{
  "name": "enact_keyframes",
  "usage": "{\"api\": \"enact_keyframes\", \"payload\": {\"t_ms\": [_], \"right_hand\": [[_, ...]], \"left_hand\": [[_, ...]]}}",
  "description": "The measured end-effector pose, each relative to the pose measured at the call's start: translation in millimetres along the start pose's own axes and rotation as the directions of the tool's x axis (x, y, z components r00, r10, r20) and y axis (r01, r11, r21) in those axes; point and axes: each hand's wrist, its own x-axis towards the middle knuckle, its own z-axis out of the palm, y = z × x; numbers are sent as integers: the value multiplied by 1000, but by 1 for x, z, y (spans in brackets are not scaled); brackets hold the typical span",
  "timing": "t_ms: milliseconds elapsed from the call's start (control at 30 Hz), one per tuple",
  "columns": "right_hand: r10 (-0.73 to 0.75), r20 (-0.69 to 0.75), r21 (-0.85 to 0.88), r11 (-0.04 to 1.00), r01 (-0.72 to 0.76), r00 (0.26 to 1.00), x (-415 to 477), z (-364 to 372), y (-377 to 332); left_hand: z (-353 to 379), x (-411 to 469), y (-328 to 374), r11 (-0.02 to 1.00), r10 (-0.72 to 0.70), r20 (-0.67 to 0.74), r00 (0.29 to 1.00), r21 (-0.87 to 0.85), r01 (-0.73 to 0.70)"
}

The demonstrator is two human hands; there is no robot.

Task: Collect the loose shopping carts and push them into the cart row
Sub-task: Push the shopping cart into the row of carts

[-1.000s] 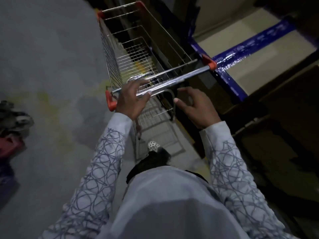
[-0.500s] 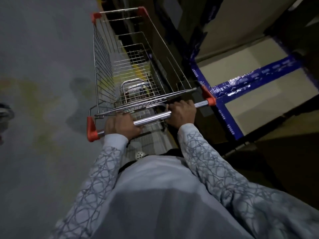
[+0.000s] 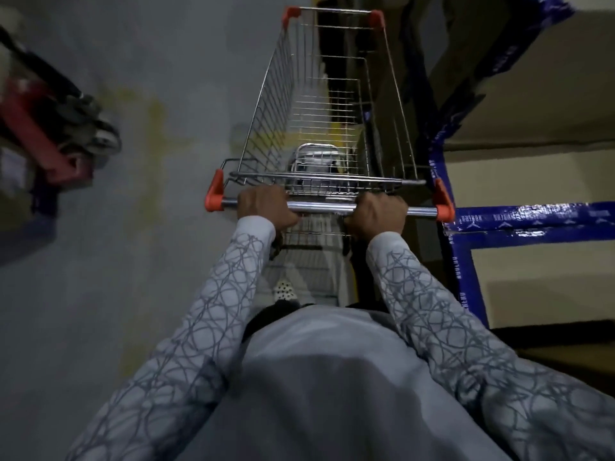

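1. Close to me I see my two sleeves (image 3: 213, 314) reaching out. I am in the step of pushing one loose cart (image 3: 327, 134) along the floor (image 3: 139, 227).
2. My left hand (image 3: 266, 207) is wrapped tight around the handle (image 3: 324, 206), near its left end. My right hand (image 3: 379, 212) is wrapped tight around it too, near the right end. Both are closed into fists on the bar.
3. The cart is right in front of me, pointing away. Its basket is empty.
4. Boxes (image 3: 532, 101) with blue tape sit very close on the right side. I think the cart could scrape them.
5. A red thing with wheels (image 3: 53, 128) is off to the left, blurry.
6. I cannot see the cart row. Next I think I must keep it straight, roll on and find the row.
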Motion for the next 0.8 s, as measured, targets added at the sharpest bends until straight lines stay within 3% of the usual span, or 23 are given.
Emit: {"api": "enact_keyframes", "payload": {"t_ms": [433,567,800], "right_hand": [[-263,68,21,965,262,962,-57,8,-10],[-380,-5,-32,925,380,925,-90,17,-15],[-576,13,-35,817,576,817,-115,19,-58]], "left_hand": [[41,-69,-12,977,-179,-101,979,100,189],[66,-109,-22,958,-272,-127,954,59,281],[86,-174,-59,884,-466,-148,872,-50,464]]}}
